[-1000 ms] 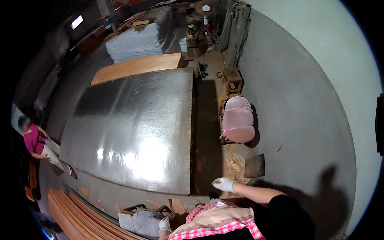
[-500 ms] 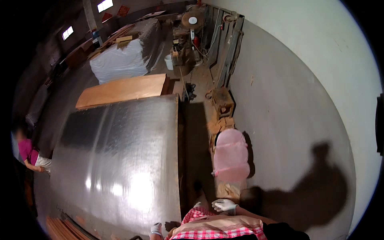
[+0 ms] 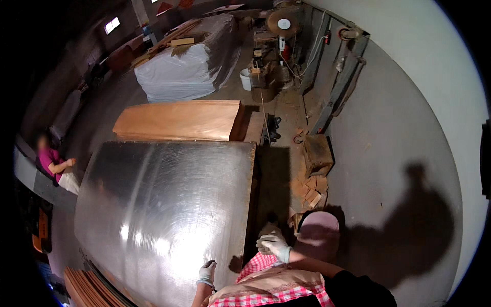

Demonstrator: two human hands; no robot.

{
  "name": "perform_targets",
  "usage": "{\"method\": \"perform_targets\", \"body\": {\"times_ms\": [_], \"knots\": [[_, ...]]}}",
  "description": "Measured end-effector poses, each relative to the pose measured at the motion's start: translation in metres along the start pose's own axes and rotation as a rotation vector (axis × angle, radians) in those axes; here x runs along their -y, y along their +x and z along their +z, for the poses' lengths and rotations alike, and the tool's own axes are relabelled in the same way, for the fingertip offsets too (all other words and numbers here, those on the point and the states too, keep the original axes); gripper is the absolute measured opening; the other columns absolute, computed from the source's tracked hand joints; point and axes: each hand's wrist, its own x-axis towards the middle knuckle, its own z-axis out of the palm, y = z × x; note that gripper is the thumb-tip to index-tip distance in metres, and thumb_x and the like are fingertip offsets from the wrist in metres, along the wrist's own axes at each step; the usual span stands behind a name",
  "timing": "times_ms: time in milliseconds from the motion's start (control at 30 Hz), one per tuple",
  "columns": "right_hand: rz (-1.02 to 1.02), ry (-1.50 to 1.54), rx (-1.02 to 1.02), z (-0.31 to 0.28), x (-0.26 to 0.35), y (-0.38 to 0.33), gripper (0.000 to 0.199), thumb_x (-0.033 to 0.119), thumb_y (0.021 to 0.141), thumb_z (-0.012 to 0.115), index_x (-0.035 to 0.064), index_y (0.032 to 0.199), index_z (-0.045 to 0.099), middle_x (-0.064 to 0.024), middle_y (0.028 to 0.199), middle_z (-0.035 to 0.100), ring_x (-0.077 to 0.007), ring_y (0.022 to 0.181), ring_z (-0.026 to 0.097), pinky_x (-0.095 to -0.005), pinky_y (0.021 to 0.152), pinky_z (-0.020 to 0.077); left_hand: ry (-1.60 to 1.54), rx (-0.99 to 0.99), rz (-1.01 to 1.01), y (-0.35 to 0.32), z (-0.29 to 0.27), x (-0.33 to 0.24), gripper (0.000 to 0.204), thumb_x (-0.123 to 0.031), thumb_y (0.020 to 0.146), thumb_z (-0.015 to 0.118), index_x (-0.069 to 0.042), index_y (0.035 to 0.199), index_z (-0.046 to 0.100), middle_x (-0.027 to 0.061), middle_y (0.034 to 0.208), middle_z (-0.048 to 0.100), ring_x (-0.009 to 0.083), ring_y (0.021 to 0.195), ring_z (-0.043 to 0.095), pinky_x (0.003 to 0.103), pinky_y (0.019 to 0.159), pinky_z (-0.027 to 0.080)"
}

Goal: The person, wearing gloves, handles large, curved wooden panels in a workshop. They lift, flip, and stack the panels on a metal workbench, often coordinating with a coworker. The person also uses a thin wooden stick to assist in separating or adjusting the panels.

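My left hand [image 3: 206, 272], in a white glove with greyish fingertips, is over the near right part of a large shiny metal-topped table [image 3: 163, 204]. Its fingers look curled in, and I see nothing held. My right hand [image 3: 276, 247], also in a white glove, hangs before my checked apron [image 3: 261, 265] with its fingers stretched out and bare of any object. Close beyond it is a pink padded seat [image 3: 318, 231], partly hidden by my arm. I cannot tell whether either hand touches the table.
A bent stack of wood sheets [image 3: 176, 120] lies past the table's far edge. Beyond stand a plastic-wrapped pile [image 3: 176, 77], a white bucket [image 3: 246, 79] and a fan [image 3: 284, 24]. A wooden box [image 3: 318, 155] stands by the wall. Another person [image 3: 57, 163] is at far left.
My view has moved forward, bringing the seat closer and lower. My left hand has risen over the table's near part. The person at left has raised a hand.
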Motion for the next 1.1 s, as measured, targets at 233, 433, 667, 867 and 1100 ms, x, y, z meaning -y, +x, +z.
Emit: {"method": "perform_targets", "body": {"times_ms": [233, 433, 667, 867, 1100], "knots": [[0.093, 0.053, 0.340, -0.057, 0.126, 0.144, 0.026, 0.015, 0.098, 0.053, 0.0025, 0.119, 0.060, -0.0081, 0.107, 0.067, -0.0183, 0.095, 0.065, -0.0323, 0.082, 0.0564, 0.402, -0.081, -0.132, 0.060, 0.027, -0.008, 0.025, -0.015, 0.088, 0.066, -0.002, 0.109, 0.066, 0.0053, 0.086, 0.067, 0.0149, 0.076, 0.061, 0.027, 0.068, 0.050], [-0.076, -0.428, -0.045, -0.102, 0.284, 0.240, 0.022, 0.017, 0.097, 0.053, 0.0030, 0.111, 0.063, -0.0060, 0.100, 0.067, -0.0152, 0.085, 0.064, -0.0286, 0.074, 0.0542, 0.687, 0.017, -0.392, 0.083, 0.100, -0.048, 0.024, -0.015, 0.088, 0.066, -0.003, 0.109, 0.068, 0.0023, 0.081, 0.064, 0.0133, 0.070, 0.055, 0.027, 0.063, 0.046], [-0.061, -0.296, -0.215, -0.111, 0.413, 0.314, 0.019, 0.014, 0.096, 0.056, 0.0045, 0.110, 0.064, -0.0080, 0.100, 0.068, -0.0160, 0.082, 0.065, -0.0293, 0.072, 0.0556, 0.077, -0.285, -0.053, 0.167, 0.244, -0.170, 0.029, -0.012, 0.089, 0.064, 0.001, 0.115, 0.065, 0.0080, 0.102, 0.069, 0.0149, 0.090, 0.062, 0.026, 0.081, 0.049], [-0.065, -0.364, 0.040, -0.082, 0.423, 0.392, 0.020, 0.012, 0.096, 0.055, 0.0037, 0.112, 0.063, -0.0077, 0.101, 0.067, -0.0154, 0.083, 0.065, -0.0280, 0.072, 0.0543, -0.198, -0.293, 0.143, 0.240, 0.335, -0.318, 0.030, -0.006, 0.093, 0.058, 0.003, 0.122, 0.060, 0.0105, 0.114, 0.066, 0.0159, 0.103, 0.061, 0.027, 0.093, 0.047], [-0.019, -0.626, 0.106, -0.073, 0.519, 0.558, 0.019, 0.011, 0.096, 0.055, 0.0048, 0.111, 0.064, -0.0047, 0.101, 0.066, -0.0109, 0.086, 0.061, -0.0262, 0.073, 0.0515, -0.350, -0.282, 0.197, 0.349, 0.414, -0.405, 0.033, -0.003, 0.091, 0.060, 0.002, 0.124, 0.058, 0.0076, 0.112, 0.065, 0.0129, 0.094, 0.060, 0.024, 0.083, 0.048]]}}
